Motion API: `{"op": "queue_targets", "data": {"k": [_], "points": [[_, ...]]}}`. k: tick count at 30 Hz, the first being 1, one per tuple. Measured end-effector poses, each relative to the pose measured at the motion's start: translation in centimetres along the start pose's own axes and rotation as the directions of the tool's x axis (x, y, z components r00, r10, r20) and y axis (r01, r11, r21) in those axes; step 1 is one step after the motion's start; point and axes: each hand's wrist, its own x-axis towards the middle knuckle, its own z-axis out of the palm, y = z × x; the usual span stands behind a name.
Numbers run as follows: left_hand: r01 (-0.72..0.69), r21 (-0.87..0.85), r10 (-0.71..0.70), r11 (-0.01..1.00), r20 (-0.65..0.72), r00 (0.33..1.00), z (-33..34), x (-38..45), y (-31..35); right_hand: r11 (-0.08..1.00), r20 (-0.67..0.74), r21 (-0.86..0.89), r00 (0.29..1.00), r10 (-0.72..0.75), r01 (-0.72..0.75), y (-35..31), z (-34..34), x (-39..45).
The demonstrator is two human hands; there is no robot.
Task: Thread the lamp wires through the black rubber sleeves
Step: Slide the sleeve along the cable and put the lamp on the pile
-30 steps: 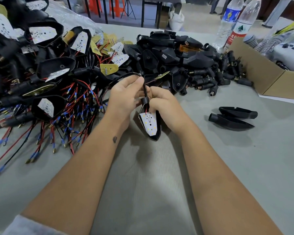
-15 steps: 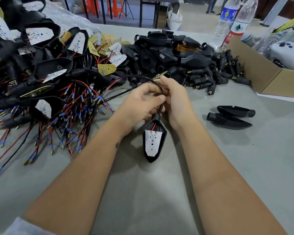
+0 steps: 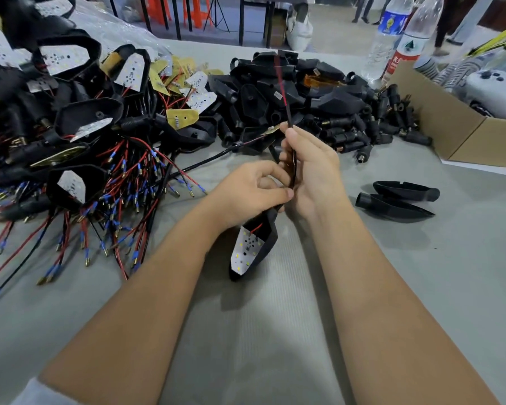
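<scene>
Wires (image 3: 284, 95) now pulled up taut above right hand (image 3: 313, 171), where half a second back they looped sideways toward the pile; sleeve (image 3: 293, 171) run down toward the lamp (image 3: 253, 247). Right fingers (image 3: 292, 135) curled round sleeve and wires. Left hand (image 3: 246, 191) pinching lamp neck just below, lamp tip resting on desk (image 3: 275, 331). Threading looks nearly finished (wire ends blurred, can't confirm). Probably next: seating sleeve against the lamp.

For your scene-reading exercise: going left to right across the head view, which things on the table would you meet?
Pile of wired lamps → left hand → right hand gripping the wires → two black shells → cardboard box.
</scene>
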Motion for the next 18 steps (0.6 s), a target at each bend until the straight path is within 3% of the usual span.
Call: {"op": "queue_targets", "data": {"k": [5,9,13,18], "points": [[0.060,-0.017,-0.061,0.998,-0.073,0.995,0.2,0.5,-0.1,0.983,-0.039,-0.178,0.998,-0.044,0.036,0.1,-0.2,-0.1],[0.091,-0.215,-0.139,0.972,-0.223,0.965,0.2,0.8,-0.3,0.915,0.032,-0.378,0.990,-0.136,0.138,0.4,0.0,-0.3],[-0.005,-0.353,-0.175,0.936,-0.476,0.862,-1.1,1.4,-1.0,0.793,0.135,-0.566,0.975,-0.179,0.224,0.8,0.4,-0.4],[-0.203,-0.509,-0.127,0.836,-0.540,0.832,-2.1,1.5,-1.3,0.547,0.357,-0.763,0.930,-0.089,0.345,1.7,0.7,-1.0]]}}
